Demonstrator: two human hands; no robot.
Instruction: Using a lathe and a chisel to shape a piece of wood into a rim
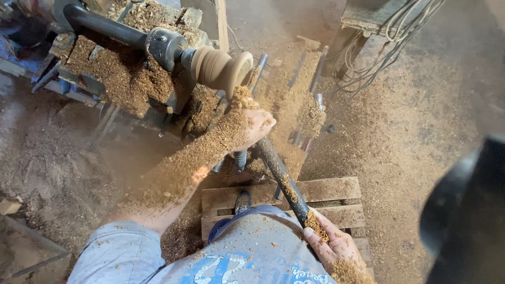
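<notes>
A round, ridged wooden piece (221, 67) is mounted on a lathe spindle (105, 23) at the upper middle. My left hand (255, 126), coated in sawdust up the forearm, grips the front of a long dark turning tool (281, 176) just below the wood. The tool's tip is buried under a heap of shavings at the wood's edge. My right hand (329, 247) holds the tool's handle end at the lower right, near my waist.
Thick sawdust covers the lathe bed (121, 73) and the floor. I stand on a wooden pallet (336, 192). Several spare tools (310, 89) lie to the right of the lathe. Cables (379, 52) hang at the upper right. A dark blurred shape (468, 215) fills the right edge.
</notes>
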